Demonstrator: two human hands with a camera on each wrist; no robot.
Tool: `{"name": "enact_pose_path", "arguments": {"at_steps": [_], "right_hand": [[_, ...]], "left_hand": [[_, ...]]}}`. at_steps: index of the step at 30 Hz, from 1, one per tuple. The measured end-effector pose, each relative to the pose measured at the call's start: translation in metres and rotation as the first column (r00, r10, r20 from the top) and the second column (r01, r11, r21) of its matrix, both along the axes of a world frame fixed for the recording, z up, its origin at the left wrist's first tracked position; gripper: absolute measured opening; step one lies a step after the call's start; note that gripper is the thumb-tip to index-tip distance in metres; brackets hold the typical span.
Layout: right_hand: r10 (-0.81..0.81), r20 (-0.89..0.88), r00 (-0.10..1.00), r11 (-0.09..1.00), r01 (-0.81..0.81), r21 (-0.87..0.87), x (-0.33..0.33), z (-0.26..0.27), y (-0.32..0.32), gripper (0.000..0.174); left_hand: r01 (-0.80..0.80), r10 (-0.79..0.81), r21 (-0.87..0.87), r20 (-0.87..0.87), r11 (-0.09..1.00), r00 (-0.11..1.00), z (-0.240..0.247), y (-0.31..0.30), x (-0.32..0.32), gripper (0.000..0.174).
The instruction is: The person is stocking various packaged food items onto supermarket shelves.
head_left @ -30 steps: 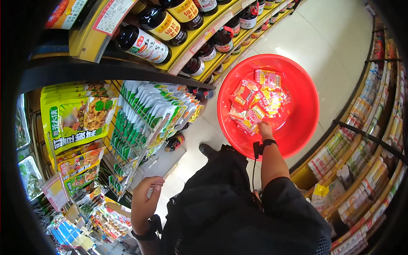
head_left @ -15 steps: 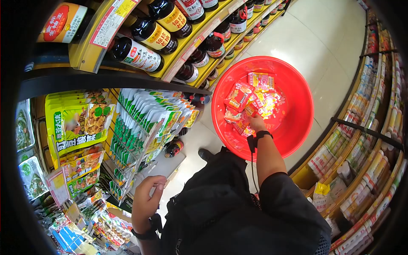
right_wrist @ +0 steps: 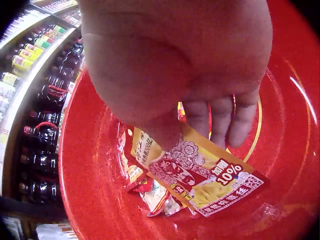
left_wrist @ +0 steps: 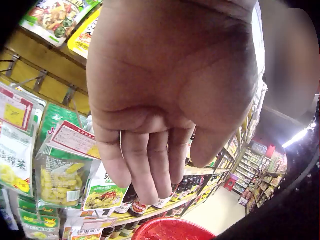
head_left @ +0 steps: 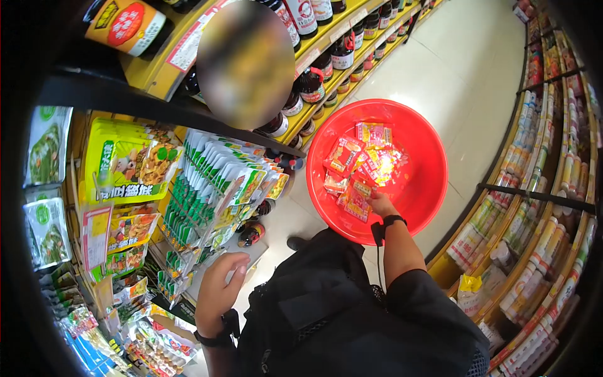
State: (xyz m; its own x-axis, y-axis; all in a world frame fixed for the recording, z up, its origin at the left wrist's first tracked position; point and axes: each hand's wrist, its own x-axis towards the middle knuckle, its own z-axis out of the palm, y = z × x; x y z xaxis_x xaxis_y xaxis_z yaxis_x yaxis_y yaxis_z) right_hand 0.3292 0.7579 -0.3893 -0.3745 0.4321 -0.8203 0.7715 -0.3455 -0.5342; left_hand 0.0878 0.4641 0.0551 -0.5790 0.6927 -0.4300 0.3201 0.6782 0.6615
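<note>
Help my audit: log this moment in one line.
right grip: pinches packet | packet: over red basin | left grip: empty

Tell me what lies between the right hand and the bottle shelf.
In the head view, loose packets inside the red tub, then a strip of pale floor, lie between the right hand and the bottle shelf.
</note>
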Motion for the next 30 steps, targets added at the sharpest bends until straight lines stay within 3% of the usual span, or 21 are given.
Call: {"name": "enact_pose_path", "arguments": {"at_steps": [2, 3, 6, 7, 8, 13, 16, 20, 22, 23, 27, 30], "right_hand": [[-0.071, -0.003, 0.997, 0.995, 0.071, -0.07, -0.001, 0.025, 0.004, 0.04], [-0.15, -0.108, 0.983, 0.988, 0.144, -0.062, -0.001, 0.025, 0.004, 0.036], [-0.15, -0.296, 0.943, 0.976, 0.092, -0.2, -0.014, 0.041, 0.022, 0.031], [-0.108, -0.274, 0.956, 0.984, 0.063, -0.168, -0.021, 0.051, 0.029, 0.029], [-0.16, -0.351, 0.922, 0.967, 0.076, -0.242, -0.033, 0.09, 0.034, 0.027], [-0.067, -0.649, 0.758, 0.939, -0.171, -0.297, -0.092, 0.19, 0.041, 0.016], [0.19, -0.799, 0.571, 0.903, -0.42, -0.086, -0.126, 0.258, 0.026, 0.021], [0.186, -0.927, 0.325, 0.79, -0.61, -0.055, -0.159, 0.32, -0.016, 0.022], [0.21, -0.938, 0.274, 0.769, -0.639, -0.015, -0.169, 0.35, -0.041, 0.024], [0.212, -0.941, 0.264, 0.774, -0.633, -0.004, -0.174, 0.354, -0.056, 0.025], [0.176, -0.942, 0.286, 0.785, -0.618, -0.041, -0.183, 0.364, -0.099, 0.03], [0.149, -0.937, 0.315, 0.795, -0.602, -0.076, -0.187, 0.363, -0.122, 0.031]], "left_hand": [[0.005, -0.004, 0.027, -0.01, 1.0, 1.0, 0.0, -0.003, 0.001, 0.021], [0.008, -0.008, 0.041, -0.017, 0.999, 1.0, 0.0, -0.005, 0.002, 0.02], [-0.012, 0.012, 0.066, 0.002, 0.998, 1.0, -0.003, -0.014, 0.005, 0.021], [-0.024, 0.023, 0.069, 0.013, 0.997, 1.0, -0.002, -0.017, 0.006, 0.021], [-0.022, 0.021, 0.074, 0.024, 0.997, 1.0, 0.0, -0.018, 0.007, 0.021], [-0.005, 0.008, 0.116, -0.026, 0.993, 1.0, 0.008, -0.023, 0.008, 0.022], [-0.012, 0.018, 0.17, -0.034, 0.985, 0.999, 0.01, -0.024, 0.008, 0.027], [-0.053, 0.055, 0.296, 0.002, 0.954, 0.998, 0.014, -0.021, 0.011, 0.036], [-0.04, 0.047, 0.283, -0.018, 0.958, 0.999, 0.028, -0.019, 0.012, 0.039], [-0.009, 0.015, 0.175, -0.031, 0.985, 0.999, 0.033, -0.024, 0.009, 0.041], [-0.119, 0.143, 0.34, -0.045, 0.933, 0.989, 0.028, -0.046, 0.013, 0.034], [-0.133, 0.162, 0.364, -0.05, 0.922, 0.986, 0.03, -0.068, 0.014, 0.032]]}}
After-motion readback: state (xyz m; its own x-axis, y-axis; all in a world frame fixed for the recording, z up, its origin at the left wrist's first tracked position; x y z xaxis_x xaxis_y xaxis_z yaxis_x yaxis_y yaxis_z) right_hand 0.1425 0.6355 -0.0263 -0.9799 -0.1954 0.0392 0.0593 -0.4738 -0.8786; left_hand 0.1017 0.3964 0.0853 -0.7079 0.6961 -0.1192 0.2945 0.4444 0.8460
